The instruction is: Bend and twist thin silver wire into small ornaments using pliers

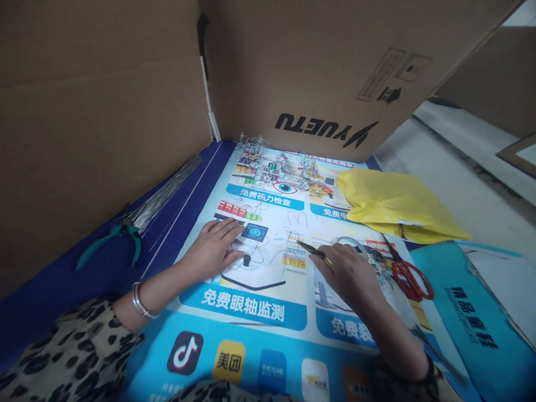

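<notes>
My left hand [215,249] lies on the printed poster [192,304], its fingers stretched out and the thumb apart from them. Just right of its fingertips are thin bent wires [262,252], faint against the print. My right hand [349,273] is closed around slim dark-nosed pliers [310,248] with yellow on the handle. Their tip points left, toward the wires. Whether the jaws grip a wire is too small to tell. A bent wire shape [297,219] lies farther back.
Tangled wire pieces [293,170] lie at the back. Cardboard walls [268,61] stand behind and left. At left are teal-handled pliers [125,230] and a bundle of straight wires [167,192]. Red-handled scissors [412,279], a yellow bag [393,204] and a teal packet [456,301] lie right.
</notes>
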A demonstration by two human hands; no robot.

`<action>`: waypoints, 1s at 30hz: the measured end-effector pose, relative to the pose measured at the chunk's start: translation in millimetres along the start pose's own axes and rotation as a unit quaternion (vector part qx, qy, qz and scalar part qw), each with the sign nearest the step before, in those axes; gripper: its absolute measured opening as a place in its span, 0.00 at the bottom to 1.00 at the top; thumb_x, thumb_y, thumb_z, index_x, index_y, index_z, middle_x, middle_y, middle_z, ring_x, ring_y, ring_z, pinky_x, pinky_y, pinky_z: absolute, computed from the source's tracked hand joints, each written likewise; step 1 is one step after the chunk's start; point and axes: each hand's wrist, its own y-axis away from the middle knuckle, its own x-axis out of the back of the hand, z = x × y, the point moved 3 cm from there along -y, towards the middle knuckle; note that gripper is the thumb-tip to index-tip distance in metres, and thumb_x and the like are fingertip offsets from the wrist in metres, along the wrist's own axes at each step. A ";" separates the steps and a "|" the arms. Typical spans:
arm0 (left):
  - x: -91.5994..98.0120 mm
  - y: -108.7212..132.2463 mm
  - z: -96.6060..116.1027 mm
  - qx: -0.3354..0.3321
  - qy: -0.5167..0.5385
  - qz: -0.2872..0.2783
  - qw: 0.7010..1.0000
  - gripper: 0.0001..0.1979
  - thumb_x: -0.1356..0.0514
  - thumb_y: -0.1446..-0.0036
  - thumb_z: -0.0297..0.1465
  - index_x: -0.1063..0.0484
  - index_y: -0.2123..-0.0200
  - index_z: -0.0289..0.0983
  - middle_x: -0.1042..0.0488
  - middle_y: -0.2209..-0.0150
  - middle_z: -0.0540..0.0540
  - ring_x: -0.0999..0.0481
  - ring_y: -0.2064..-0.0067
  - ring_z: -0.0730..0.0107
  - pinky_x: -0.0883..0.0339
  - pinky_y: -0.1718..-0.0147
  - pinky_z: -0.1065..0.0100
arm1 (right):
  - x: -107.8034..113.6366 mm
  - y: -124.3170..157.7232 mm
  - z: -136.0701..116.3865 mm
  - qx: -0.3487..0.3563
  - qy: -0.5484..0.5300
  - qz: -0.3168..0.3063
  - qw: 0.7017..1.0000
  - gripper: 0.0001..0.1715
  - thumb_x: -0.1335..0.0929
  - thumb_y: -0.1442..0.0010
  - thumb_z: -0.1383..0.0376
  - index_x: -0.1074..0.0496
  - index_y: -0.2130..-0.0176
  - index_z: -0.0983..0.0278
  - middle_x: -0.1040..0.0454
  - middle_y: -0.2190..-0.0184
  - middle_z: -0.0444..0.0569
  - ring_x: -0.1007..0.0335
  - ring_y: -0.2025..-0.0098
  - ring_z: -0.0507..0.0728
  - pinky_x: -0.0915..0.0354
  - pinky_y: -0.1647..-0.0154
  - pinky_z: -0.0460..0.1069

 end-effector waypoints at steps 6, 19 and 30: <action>-0.3 -1.1 2.8 0.002 0.011 -0.008 1.000 0.25 0.48 0.41 0.38 0.43 0.42 0.37 0.37 0.42 0.40 0.45 0.38 0.54 0.50 0.45 0.51 | -7.1 8.6 0.0 0.023 -0.021 0.002 1.000 0.19 0.41 0.37 0.55 0.28 0.67 0.65 0.29 0.72 0.50 0.36 0.65 0.56 0.47 0.66 0.48; 6.8 -2.5 0.5 0.006 0.014 -0.013 1.000 0.25 0.48 0.41 0.39 0.45 0.41 0.40 0.41 0.40 0.41 0.42 0.40 0.54 0.47 0.47 0.52 | -32.4 13.7 6.7 0.022 -0.064 0.053 0.996 0.18 0.39 0.38 0.55 0.29 0.65 0.65 0.30 0.68 0.51 0.37 0.61 0.57 0.44 0.60 0.49; 44.9 -28.4 56.1 -0.076 0.029 -0.012 0.997 0.09 0.48 0.40 0.35 0.30 0.62 0.41 0.24 0.62 0.47 0.26 0.59 0.60 0.35 0.60 0.60 | -36.1 20.0 -8.6 0.018 -0.156 0.142 0.977 0.18 0.39 0.39 0.55 0.29 0.63 0.66 0.30 0.65 0.52 0.39 0.59 0.57 0.44 0.56 0.51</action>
